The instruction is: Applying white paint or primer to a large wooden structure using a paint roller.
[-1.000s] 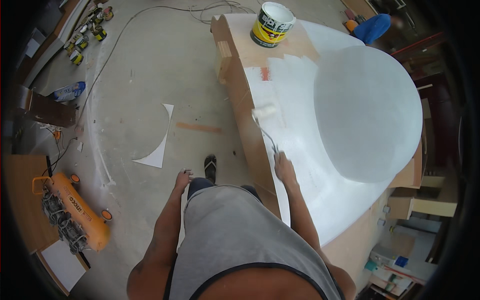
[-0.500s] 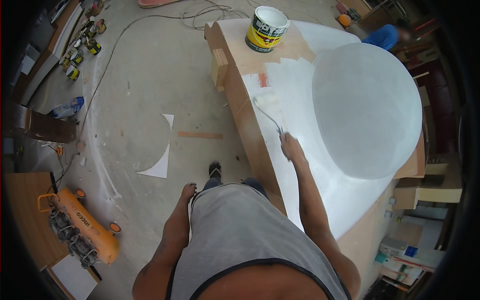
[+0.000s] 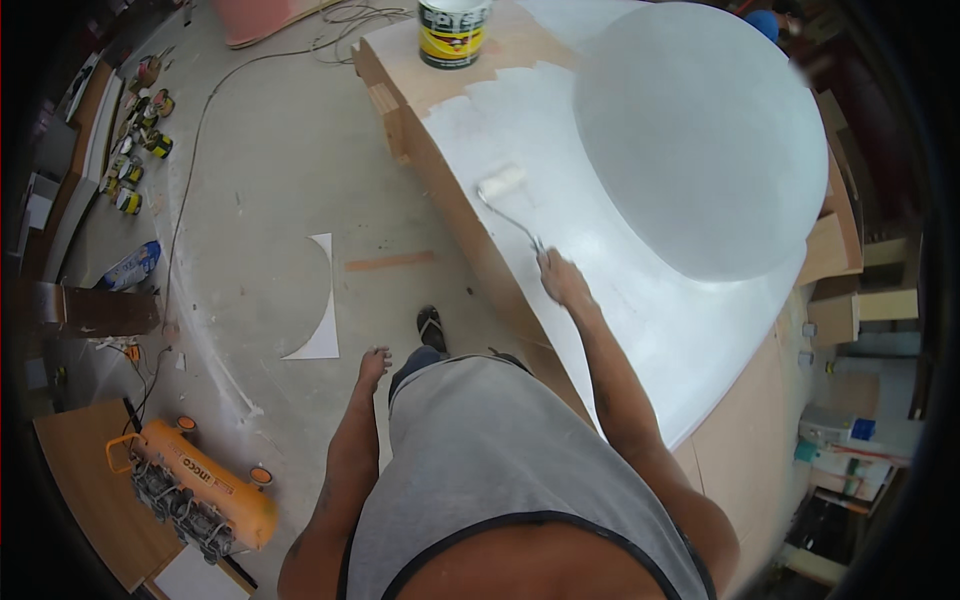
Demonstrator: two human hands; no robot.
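Observation:
My right hand (image 3: 565, 278) is closed round the handle of a paint roller (image 3: 502, 180). The roller's white sleeve rests on the wet white paint of a large wooden panel (image 3: 640, 345). Between the sleeve and my fingers runs a bent metal rod. A big smooth grey-white oval (image 3: 700, 140) takes up the panel's right part. On the bare wood at the panel's far end stands a paint can (image 3: 450, 38) with a yellow and black label, cut off by the picture's top edge. My left hand (image 3: 374, 366) hangs at my side over the floor, fingers loosely apart, holding nothing.
A cut white sheet (image 3: 318, 315) and a brown strip (image 3: 390, 261) lie on the concrete floor to my left. An orange air compressor (image 3: 205, 485) stands at lower left. A long hose (image 3: 198, 140) winds past several paint cans (image 3: 130, 172). Wooden pieces crowd the right side.
White paint now covers the reddish patch near the bare wood. My right hand and the roller have shifted slightly on the panel. The view has turned, and my left fingers are more spread.

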